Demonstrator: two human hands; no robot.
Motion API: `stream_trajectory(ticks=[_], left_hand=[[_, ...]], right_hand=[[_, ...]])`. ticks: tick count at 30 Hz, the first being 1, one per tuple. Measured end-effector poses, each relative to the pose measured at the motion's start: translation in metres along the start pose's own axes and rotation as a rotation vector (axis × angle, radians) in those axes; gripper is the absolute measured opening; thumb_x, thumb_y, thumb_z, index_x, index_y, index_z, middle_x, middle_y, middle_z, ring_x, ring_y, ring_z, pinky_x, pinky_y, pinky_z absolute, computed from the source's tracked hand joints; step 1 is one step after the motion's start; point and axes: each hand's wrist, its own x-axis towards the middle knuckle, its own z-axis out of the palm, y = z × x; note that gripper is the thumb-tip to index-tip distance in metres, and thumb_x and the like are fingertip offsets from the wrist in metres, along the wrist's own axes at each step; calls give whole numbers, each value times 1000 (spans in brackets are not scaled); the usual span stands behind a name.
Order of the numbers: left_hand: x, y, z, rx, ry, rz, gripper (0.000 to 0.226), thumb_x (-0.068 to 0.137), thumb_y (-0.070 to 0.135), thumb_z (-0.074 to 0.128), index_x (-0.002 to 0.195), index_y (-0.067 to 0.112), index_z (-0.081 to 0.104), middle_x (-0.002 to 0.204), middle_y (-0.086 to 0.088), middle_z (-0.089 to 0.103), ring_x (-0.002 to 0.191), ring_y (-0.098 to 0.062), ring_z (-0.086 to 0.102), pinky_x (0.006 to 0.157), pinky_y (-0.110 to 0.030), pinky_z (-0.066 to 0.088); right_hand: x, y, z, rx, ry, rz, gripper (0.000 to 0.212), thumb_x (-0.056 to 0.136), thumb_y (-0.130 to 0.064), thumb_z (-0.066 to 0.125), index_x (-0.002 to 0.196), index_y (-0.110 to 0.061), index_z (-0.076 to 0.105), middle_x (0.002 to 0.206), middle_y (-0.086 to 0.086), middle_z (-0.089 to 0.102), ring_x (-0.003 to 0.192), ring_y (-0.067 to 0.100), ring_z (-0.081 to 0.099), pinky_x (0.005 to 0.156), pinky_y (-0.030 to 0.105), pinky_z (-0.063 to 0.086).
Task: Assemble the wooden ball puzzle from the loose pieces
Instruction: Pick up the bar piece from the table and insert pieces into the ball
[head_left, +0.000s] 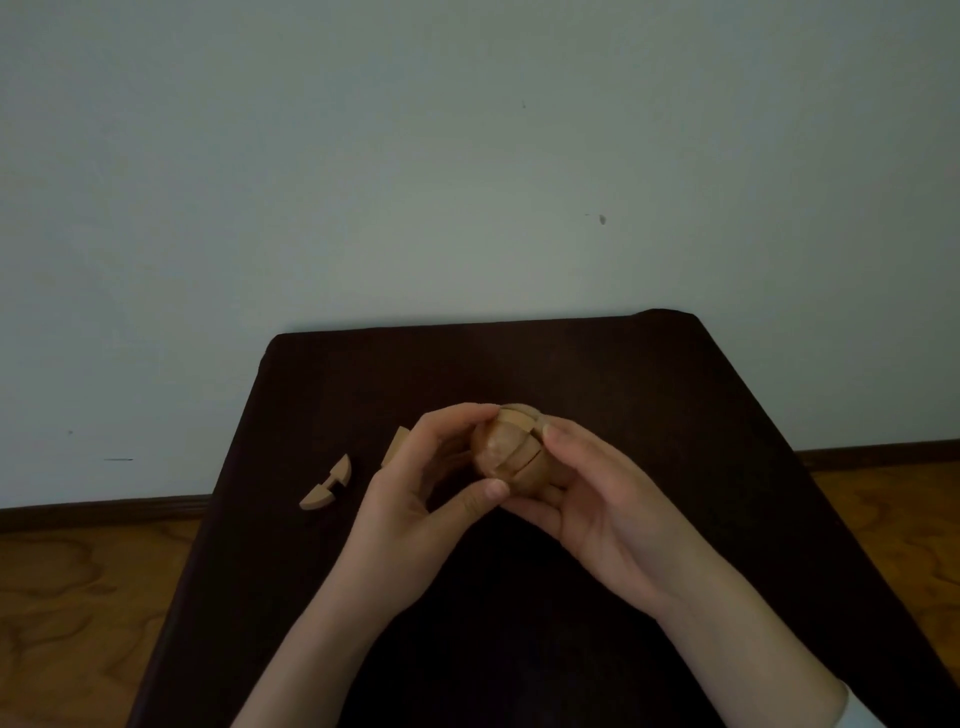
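both hands, left hand and right hand, grip the wooden ball between them; a loose piece lies left.

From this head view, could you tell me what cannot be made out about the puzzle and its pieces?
- Far and under sides of the partly built ball: hidden by the left hand and right hand holding it.
- Second loose piece: mostly covered by the left hand's fingers, shape unclear.
- Notch detail of the loose curved piece on the dark table: too small and dim.
- Table's near edge: cut off by the frame bottom.
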Motion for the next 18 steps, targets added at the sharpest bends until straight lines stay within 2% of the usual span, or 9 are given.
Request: stream_trajectory(ticks=[5,8,11,14,18], left_hand=[[-1,-3,4,86,33,5,54,80,26,70,130,33,49,128,12,58,122,-16,57,98,-41,50],[-3,-5,9,104,58,-11,56,82,24,73,131,36,49,127,11,59,118,-17,59,94,-41,53],[-4,-6,11,154,75,-2,57,81,32,72,132,38,48,125,12,60,116,-18,59,92,-40,54],[-4,-7,10,169,86,9,54,81,34,63,134,35,48,124,9,61,116,-21,59,93,-42,52],[-4,-6,10,187,99,22,54,83,32,62,135,33,47,125,6,61,116,-24,59,94,-45,51]], right_hand=[[-1,-3,0,-11,-2,-29,39,87,-15,62,126,-13,63,121,14,69,113,28,66,87,33,58],[-2,-3,0,8,15,-40,42,82,-11,65,124,-16,64,117,11,71,111,27,68,87,32,58],[-1,0,-1,93,4,-4,40,83,-9,67,123,-13,66,123,16,67,114,30,66,89,35,57],[0,3,-2,125,-78,13,43,89,-14,63,131,-3,57,133,24,59,123,34,59,100,40,52],[0,4,-3,144,-148,32,40,97,-13,51,136,-6,53,136,23,57,127,33,56,104,40,48]])
